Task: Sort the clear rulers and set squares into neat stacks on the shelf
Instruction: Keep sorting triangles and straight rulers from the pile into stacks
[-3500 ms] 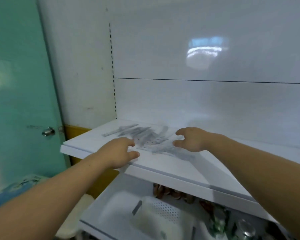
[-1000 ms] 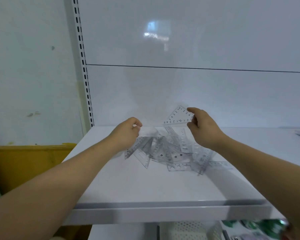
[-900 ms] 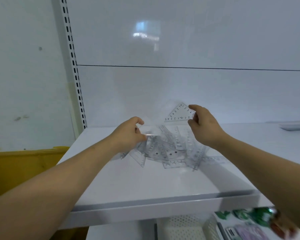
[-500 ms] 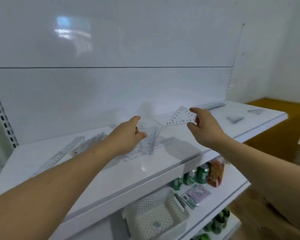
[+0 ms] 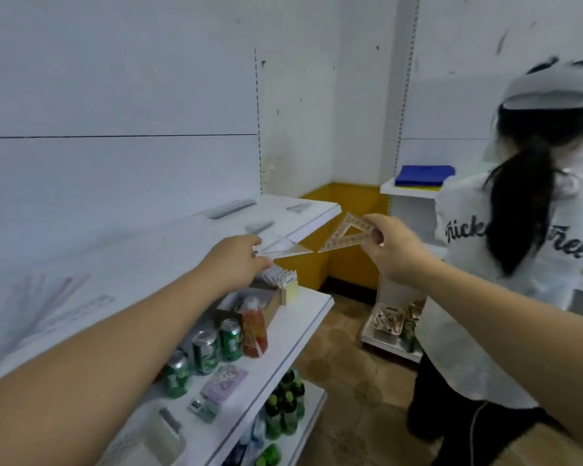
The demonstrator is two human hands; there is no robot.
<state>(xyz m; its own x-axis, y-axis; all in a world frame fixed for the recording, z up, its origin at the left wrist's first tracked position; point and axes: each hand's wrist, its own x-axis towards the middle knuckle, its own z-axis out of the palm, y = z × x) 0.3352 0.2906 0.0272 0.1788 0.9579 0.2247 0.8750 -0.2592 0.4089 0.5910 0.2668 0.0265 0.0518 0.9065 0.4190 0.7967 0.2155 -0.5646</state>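
The fingertips of the left hand (image 5: 234,264) are closed in a pinch on one corner of a narrow set square (image 5: 285,247). It is clear and lies almost flat in the air, just past the front edge of the top shelf (image 5: 169,257). The thumb and fingers of the right hand (image 5: 394,247) pinch the upper corner of a wider set square (image 5: 347,235), which stands more upright and hangs over the floor, away from the shelf. The free corners of the two set squares come very near each other between the hands; I cannot tell if they touch.

On the top shelf, loose rulers (image 5: 58,297) lie at the left, blurred. A few small clear piles (image 5: 229,208) lie at the far end, well apart from each other.

On the lower shelf (image 5: 283,341) stand green cans (image 5: 212,346) and a red bottle (image 5: 254,327). At the right, another person (image 5: 519,264) in a white shirt and grey cap faces away.
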